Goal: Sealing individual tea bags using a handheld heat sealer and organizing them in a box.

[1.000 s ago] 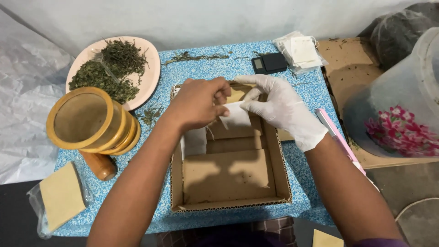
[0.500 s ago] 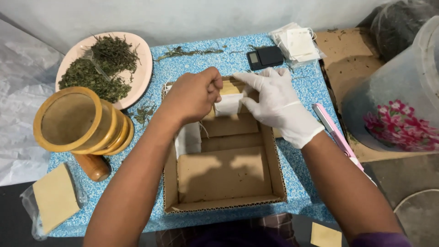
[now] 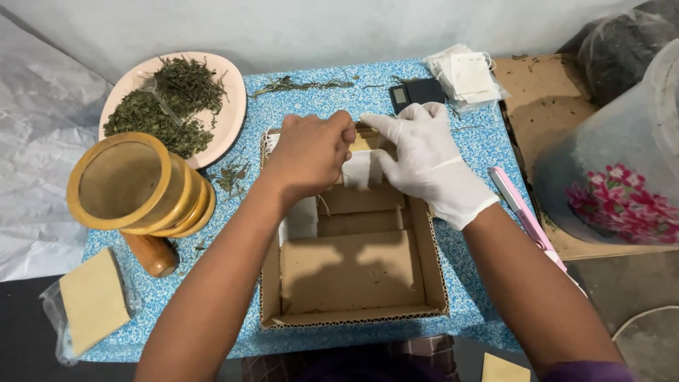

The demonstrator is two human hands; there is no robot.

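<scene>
Both hands work over the far end of an open cardboard box [image 3: 353, 272] on a blue speckled table [image 3: 467, 141]. My bare left hand [image 3: 311, 152] is closed, pinching a thin string at its fingertips. My right hand [image 3: 424, 163], in a white glove, holds a small white tea bag [image 3: 357, 170] against the box's far edge. Another white bag [image 3: 300, 219] leans inside the box at the left wall. Cardboard dividers cross the box's floor.
A pink plate [image 3: 226, 117] of dried green herbs sits far left. A wooden mortar [image 3: 131, 187] and pestle [image 3: 152, 255] stand at left. A small black scale [image 3: 417, 92], a stack of white bags [image 3: 470, 74], a pink sealer [image 3: 523, 212] and a clear tub [image 3: 622, 163] lie right.
The view has tilted slightly. Both hands have stayed at the box's far end; my left hand has closed into a pinch on the string while the right keeps hold of the bag.
</scene>
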